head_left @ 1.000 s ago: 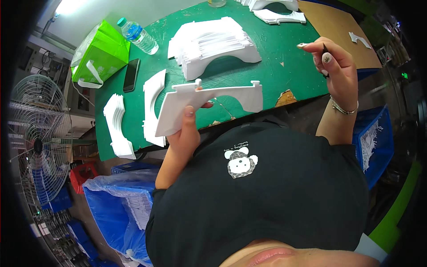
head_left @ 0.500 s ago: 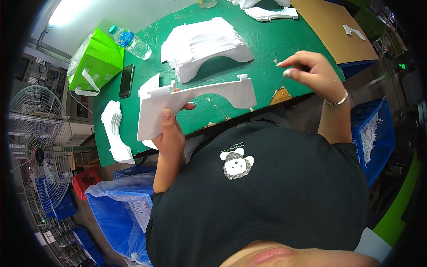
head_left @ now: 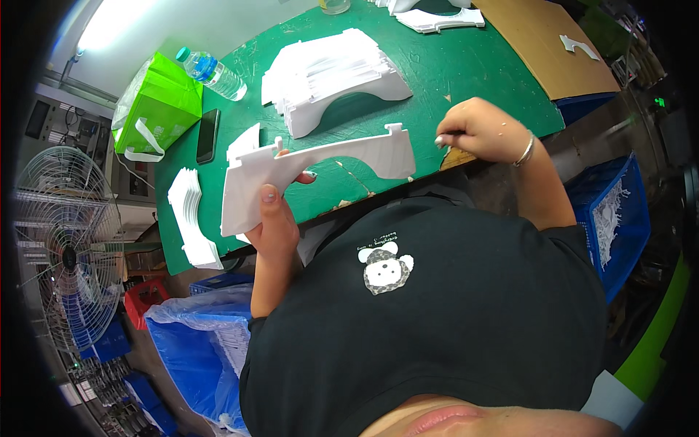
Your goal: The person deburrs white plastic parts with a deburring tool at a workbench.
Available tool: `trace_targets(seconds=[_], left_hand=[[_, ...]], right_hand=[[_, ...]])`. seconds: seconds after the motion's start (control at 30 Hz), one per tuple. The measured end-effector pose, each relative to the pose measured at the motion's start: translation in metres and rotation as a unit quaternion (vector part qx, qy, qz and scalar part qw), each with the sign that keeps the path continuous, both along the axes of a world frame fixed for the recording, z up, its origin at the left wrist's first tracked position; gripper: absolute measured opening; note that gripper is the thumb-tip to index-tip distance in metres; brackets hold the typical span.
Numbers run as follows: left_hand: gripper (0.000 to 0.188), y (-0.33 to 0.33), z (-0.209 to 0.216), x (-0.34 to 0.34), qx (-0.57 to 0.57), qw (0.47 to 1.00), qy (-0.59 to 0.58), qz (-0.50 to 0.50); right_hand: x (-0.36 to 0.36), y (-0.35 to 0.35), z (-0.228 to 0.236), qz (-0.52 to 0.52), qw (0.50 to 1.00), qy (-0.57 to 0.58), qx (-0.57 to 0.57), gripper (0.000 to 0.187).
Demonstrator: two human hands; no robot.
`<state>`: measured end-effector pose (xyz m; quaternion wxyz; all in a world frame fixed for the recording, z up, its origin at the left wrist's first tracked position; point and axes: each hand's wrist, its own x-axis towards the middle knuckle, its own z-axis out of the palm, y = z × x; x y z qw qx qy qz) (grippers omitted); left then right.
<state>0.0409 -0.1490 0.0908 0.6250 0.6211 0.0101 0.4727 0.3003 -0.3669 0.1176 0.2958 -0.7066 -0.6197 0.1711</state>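
A white plastic panel with an arched cut-out [head_left: 317,156] is held up at its left end by my left hand [head_left: 277,211], thumb on the near face and fingers behind it. My right hand [head_left: 484,131] hovers over the table's front edge, right of the panel and apart from it. Its fingers are curled and pressed together; whatever they hold, if anything, is hidden. Beyond the panel lies a thick stack of similar white panels [head_left: 331,76]. Left of my left hand, several nested white curved pieces [head_left: 193,218] rest on the green table [head_left: 429,65].
A phone [head_left: 207,136], a water bottle [head_left: 218,76] and a green bag [head_left: 156,102] are at the left. Cardboard [head_left: 528,44] bearing a small white piece covers the far right. Blue bins flank me, one lined with plastic [head_left: 182,342], one holding white scraps [head_left: 608,226]. A fan [head_left: 65,255] stands left.
My right hand has moved down and slightly left, its fingers closing together. My left hand and the panel have shifted slightly left.
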Motion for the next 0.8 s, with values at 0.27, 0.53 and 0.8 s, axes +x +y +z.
trace_targets(seconds=[0.27, 0.53, 0.8], left_hand=[[0.047, 0.002, -0.003, 0.003, -0.007, 1.000, 0.019, 0.002], [0.047, 0.002, -0.004, 0.006, -0.013, 1.000, 0.017, -0.008], [0.048, 0.002, -0.005, 0.001, -0.048, 0.999, 0.001, -0.009]], right_hand=[[0.055, -0.063, -0.004, -0.336, 0.901, -0.226, -0.158, 0.022], [0.018, -0.053, 0.015, -0.454, 0.864, -0.214, -0.046, 0.073], [-0.010, -0.014, 0.003, -0.119, 0.963, 0.222, 0.095, 0.036]])
